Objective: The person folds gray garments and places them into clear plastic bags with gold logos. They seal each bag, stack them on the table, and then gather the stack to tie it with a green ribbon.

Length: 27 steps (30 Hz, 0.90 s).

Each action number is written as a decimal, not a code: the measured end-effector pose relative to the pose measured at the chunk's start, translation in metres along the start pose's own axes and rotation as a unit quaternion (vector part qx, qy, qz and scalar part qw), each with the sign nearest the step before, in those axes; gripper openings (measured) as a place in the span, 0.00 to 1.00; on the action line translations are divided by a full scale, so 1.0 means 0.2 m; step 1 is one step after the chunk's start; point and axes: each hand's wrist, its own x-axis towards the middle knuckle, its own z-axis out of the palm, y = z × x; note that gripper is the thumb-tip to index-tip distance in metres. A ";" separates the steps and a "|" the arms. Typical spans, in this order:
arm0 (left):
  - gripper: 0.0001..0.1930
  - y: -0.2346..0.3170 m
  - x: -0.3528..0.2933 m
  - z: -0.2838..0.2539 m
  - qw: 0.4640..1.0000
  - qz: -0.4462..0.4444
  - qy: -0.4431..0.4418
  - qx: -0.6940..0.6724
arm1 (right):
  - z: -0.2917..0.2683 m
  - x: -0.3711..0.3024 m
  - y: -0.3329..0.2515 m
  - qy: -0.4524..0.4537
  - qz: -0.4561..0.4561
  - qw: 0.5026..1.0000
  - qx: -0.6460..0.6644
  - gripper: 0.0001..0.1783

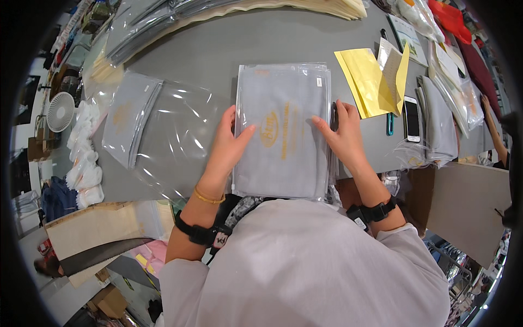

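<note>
A stack of flat, clear plastic packages (pixel 297 163) with folded grey cloth inside lies in front of me at the table's near edge. Gold print and a small white label mark the top one. My left hand (pixel 229 143) grips its left side, thumb on top and fingers down along the edge. On the opposite side, my right hand (pixel 344 133) holds the stack the same way, its thumb resting on the plastic. To the left are more grey packages (pixel 128 117), fanned slightly, beside a loose sheet of clear plastic film (pixel 177 131).
At the far edge sits a pile of plastic-wrapped grey packages (pixel 147 32). Right of the stack are a yellow folded paper (pixel 366 82), a phone (pixel 412 120), a teal tool (pixel 389 124) and folded grey cloth (pixel 440 122). Crumpled white bundles (pixel 87 163) line the left edge.
</note>
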 end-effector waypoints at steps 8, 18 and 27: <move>0.37 0.06 -0.08 0.12 0.987 -0.050 -0.018 -0.149 | -0.11 0.06 -0.05 -0.194 0.307 0.826 0.431 0.29; 0.27 0.03 -0.09 -0.41 0.821 0.288 0.187 0.455 | -0.09 0.06 0.03 -0.259 0.382 0.748 0.477 0.23; 0.38 -0.29 0.29 -1.43 0.728 0.073 0.269 0.626 | 0.01 0.14 -0.05 -0.247 0.321 0.779 0.479 0.20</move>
